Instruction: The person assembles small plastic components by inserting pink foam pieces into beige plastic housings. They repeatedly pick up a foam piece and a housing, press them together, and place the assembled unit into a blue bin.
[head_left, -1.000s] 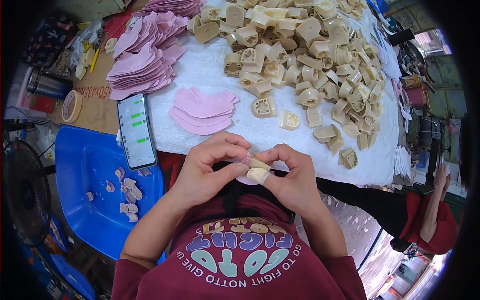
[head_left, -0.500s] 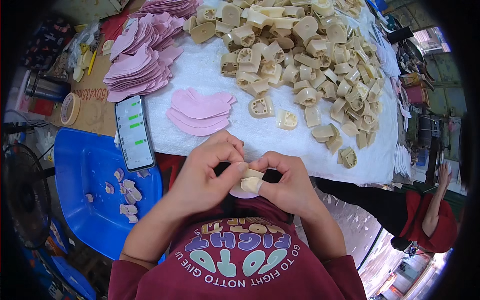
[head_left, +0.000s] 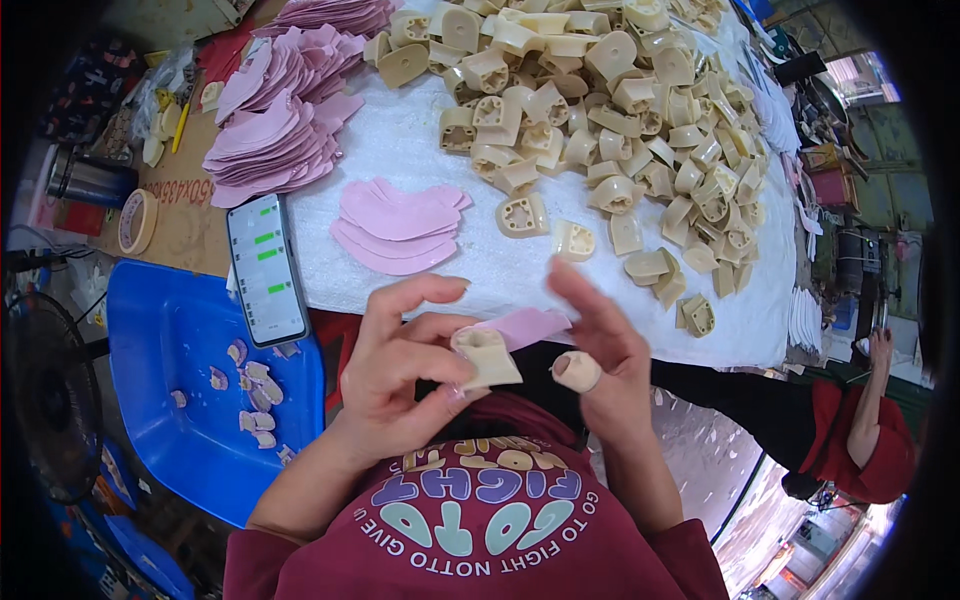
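Note:
My left hand (head_left: pixel 385 380) pinches a beige plastic shoe heel (head_left: pixel 488 360) between thumb and fingers, just above my lap. A pink cover piece (head_left: pixel 530 325) sticks out behind the heel toward the right; its contact with the heel is partly hidden. Off to the right of them, my right hand (head_left: pixel 620 355) is open and holds nothing, with a beige wrap (head_left: pixel 578 371) around its thumb. Ahead of my left hand, a few pink cover pieces (head_left: pixel 400 235) lie fanned on the white cloth (head_left: pixel 350 300).
A large heap of beige heels (head_left: pixel 600 115) covers the table's far right. Stacks of pink pieces (head_left: pixel 270 155) stand at the far left, with a phone (head_left: pixel 268 275) nearer. Several small pieces lie in a blue plastic seat (head_left: pixel 165 350). Another person (head_left: pixel 860 440) is at the right.
My right hand has let go and moved right, its fingers spreading. The left hand has turned the heel, so its hollow end and the pink piece now show.

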